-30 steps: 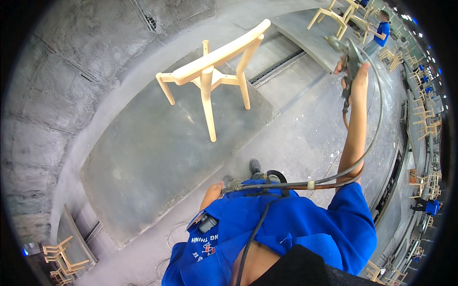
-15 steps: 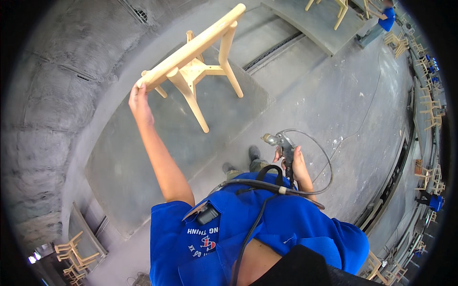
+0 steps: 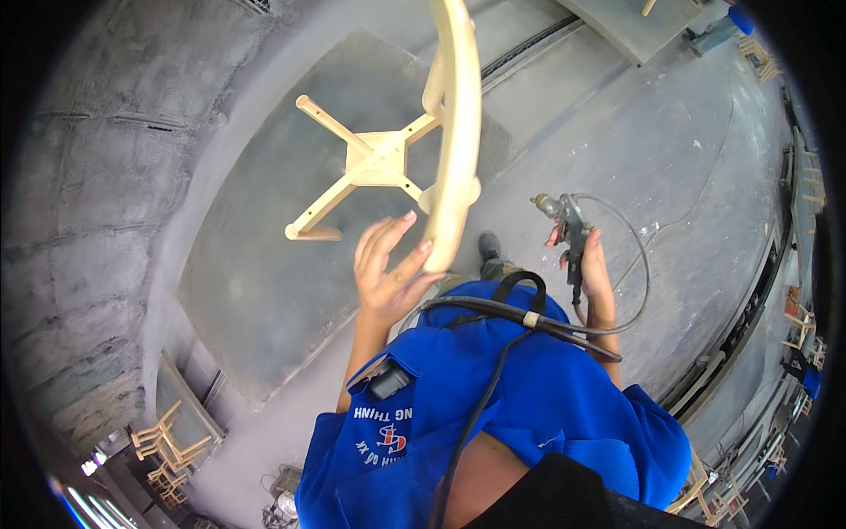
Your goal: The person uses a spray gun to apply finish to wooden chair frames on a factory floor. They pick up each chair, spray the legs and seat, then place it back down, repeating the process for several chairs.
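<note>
A pale wooden chair frame [image 3: 377, 159] stands on a grey board. Its crossed seat supports and legs show, while its curved top rail [image 3: 460, 132] rises toward me on the right and runs off the upper edge. At the rail's near end is my left hand [image 3: 386, 271], fingers spread, with a fingertip or two against the wood and no grip closed round it. My right hand [image 3: 592, 264] is wrapped round a dark spray gun [image 3: 575, 238] with a brass-coloured nozzle pointing up and left. From the gun a hose [image 3: 648, 264] loops back toward my body.
The grey board [image 3: 256, 300] lies under the chair on a dusty floor. A rough grey wall [image 3: 79, 256] curves along the left. Another platform [image 3: 621, 26] with a person beside it is at the upper right. More chair frames [image 3: 167, 441] stand lower left and along the right.
The chair has turned, so its top rail swings from slanting leftward to nearly straight away from me. My left hand has come in closer and its fingers have spread. The spray gun stays in my right hand.
</note>
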Demonstrator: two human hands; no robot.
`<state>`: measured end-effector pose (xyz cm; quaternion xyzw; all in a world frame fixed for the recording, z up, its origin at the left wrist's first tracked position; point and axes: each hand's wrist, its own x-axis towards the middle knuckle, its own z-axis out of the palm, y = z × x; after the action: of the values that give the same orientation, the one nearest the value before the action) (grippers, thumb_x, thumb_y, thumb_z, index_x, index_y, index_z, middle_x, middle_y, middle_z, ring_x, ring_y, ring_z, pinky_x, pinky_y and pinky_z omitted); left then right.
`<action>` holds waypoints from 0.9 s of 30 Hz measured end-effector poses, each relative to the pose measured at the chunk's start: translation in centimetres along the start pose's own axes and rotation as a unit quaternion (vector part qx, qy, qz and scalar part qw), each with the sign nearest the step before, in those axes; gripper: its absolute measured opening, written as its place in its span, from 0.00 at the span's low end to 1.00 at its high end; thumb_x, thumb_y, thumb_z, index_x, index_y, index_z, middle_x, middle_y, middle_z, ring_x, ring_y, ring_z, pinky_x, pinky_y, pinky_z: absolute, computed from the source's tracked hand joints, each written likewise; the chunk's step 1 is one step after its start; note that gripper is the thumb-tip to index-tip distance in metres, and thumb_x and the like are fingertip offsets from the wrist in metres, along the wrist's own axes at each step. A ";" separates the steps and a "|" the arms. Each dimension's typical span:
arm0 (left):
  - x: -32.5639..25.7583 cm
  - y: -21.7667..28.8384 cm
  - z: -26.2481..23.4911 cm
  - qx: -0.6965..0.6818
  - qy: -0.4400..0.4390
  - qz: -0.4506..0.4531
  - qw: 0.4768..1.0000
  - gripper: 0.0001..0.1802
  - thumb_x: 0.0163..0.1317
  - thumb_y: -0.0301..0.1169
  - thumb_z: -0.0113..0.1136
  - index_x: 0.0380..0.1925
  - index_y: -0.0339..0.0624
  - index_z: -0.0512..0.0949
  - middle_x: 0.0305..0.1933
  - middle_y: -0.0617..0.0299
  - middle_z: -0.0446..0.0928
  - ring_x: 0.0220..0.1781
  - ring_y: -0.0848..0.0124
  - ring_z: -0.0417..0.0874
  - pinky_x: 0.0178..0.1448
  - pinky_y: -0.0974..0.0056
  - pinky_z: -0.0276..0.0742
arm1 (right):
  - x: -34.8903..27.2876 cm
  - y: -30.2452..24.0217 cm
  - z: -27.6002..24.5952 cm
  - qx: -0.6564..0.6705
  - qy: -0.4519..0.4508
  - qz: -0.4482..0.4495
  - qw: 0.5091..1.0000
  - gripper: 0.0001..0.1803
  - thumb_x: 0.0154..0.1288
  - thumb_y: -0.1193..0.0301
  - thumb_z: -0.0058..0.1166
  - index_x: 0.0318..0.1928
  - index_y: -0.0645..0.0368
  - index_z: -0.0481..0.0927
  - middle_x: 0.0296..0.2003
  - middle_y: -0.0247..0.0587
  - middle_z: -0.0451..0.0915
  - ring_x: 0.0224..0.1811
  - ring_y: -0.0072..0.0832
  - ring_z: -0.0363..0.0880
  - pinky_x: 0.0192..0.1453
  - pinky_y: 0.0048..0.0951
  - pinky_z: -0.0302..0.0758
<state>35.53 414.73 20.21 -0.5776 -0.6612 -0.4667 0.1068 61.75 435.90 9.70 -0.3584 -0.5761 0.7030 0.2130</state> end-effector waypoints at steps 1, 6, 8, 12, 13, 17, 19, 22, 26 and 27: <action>0.5 -0.1 1.2 0.044 0.035 0.049 0.997 0.18 0.53 0.36 0.75 0.44 0.52 0.82 0.57 0.49 0.82 0.58 0.53 0.82 0.68 0.44 0.66 | 0.3 -0.4 -0.3 0.008 -0.012 -0.005 1.000 0.54 0.67 0.25 0.25 0.58 0.68 0.74 0.36 0.39 0.80 0.38 0.23 0.80 0.26 0.20 0.71; 5.1 -2.0 6.9 0.160 0.058 0.197 0.966 0.18 0.48 0.39 0.76 0.39 0.66 0.78 0.56 0.67 0.83 0.60 0.63 0.80 0.73 0.43 0.53 | 2.5 -2.7 0.7 0.032 0.025 -0.022 0.999 0.48 0.74 0.32 0.25 0.54 0.66 0.79 0.29 0.35 0.80 0.22 0.16 0.69 0.23 0.20 0.64; 8.1 -3.4 8.9 0.180 0.064 0.206 0.960 0.18 0.47 0.40 0.75 0.39 0.68 0.80 0.55 0.79 0.83 0.61 0.70 0.80 0.72 0.44 0.53 | 3.8 -4.5 0.7 -0.004 0.056 -0.050 0.997 0.47 0.74 0.32 0.26 0.53 0.66 0.80 0.29 0.36 0.80 0.22 0.16 0.68 0.24 0.20 0.64; 15.8 -7.3 12.6 0.167 0.070 0.248 0.952 0.21 0.46 0.38 0.73 0.43 0.62 0.80 0.54 0.79 0.83 0.63 0.69 0.78 0.74 0.42 0.51 | 5.9 -8.9 1.2 -0.051 0.116 -0.153 0.980 0.47 0.74 0.32 0.28 0.52 0.67 0.81 0.30 0.36 0.81 0.22 0.15 0.68 0.24 0.19 0.63; 17.7 -8.0 13.4 0.174 0.072 0.260 0.947 0.23 0.48 0.38 0.73 0.46 0.59 0.80 0.55 0.76 0.83 0.63 0.67 0.78 0.74 0.41 0.51 | 6.0 -10.1 1.0 -0.057 0.132 -0.190 0.971 0.47 0.73 0.32 0.29 0.53 0.67 0.81 0.30 0.36 0.81 0.23 0.15 0.68 0.24 0.19 0.63; 22.3 -9.2 17.6 0.127 0.084 0.184 0.971 0.11 0.51 0.31 0.69 0.36 0.47 0.83 0.43 0.62 0.84 0.57 0.55 0.80 0.75 0.35 0.52 | 6.1 -14.2 -0.7 -0.085 0.199 -0.339 0.915 0.50 0.69 0.28 0.35 0.54 0.69 0.80 0.31 0.36 0.82 0.25 0.15 0.70 0.25 0.19 0.64; 22.3 -10.6 18.3 0.110 0.113 0.116 0.981 0.20 0.54 0.34 0.68 0.48 0.42 0.82 0.54 0.54 0.82 0.61 0.54 0.79 0.75 0.39 0.54 | 5.8 -14.9 -1.1 -0.097 0.204 -0.376 0.899 0.52 0.66 0.27 0.37 0.55 0.70 0.79 0.32 0.37 0.82 0.27 0.16 0.73 0.27 0.19 0.66; 17.0 -13.9 17.9 0.057 0.149 0.006 0.987 0.30 0.58 0.37 0.69 0.59 0.36 0.75 0.62 0.51 0.77 0.65 0.53 0.76 0.75 0.43 0.54 | 5.4 -14.3 -1.1 -0.101 0.153 -0.387 0.904 0.55 0.63 0.25 0.42 0.57 0.72 0.78 0.31 0.38 0.81 0.32 0.23 0.78 0.34 0.26 0.74; 0.1 -17.4 14.5 0.002 -0.137 -0.233 0.963 0.24 0.65 0.39 0.66 0.57 0.37 0.79 0.61 0.48 0.79 0.66 0.55 0.77 0.70 0.57 0.68 | 5.2 -12.4 -0.7 -0.089 0.040 -0.308 0.946 0.58 0.60 0.22 0.36 0.57 0.71 0.78 0.32 0.39 0.81 0.32 0.24 0.78 0.33 0.24 0.73; -4.6 -17.7 13.6 0.009 -0.212 -0.267 0.940 0.22 0.65 0.40 0.65 0.53 0.36 0.81 0.56 0.48 0.82 0.60 0.55 0.82 0.65 0.57 0.74 | 5.2 -12.1 -1.0 -0.067 0.011 -0.288 0.955 0.60 0.60 0.21 0.32 0.56 0.71 0.78 0.31 0.39 0.81 0.31 0.24 0.78 0.30 0.23 0.71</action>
<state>27.10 423.54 1.03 -0.4642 -0.8026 -0.3388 -0.1598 57.73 443.19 19.91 -0.1988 -0.6983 0.5675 0.3884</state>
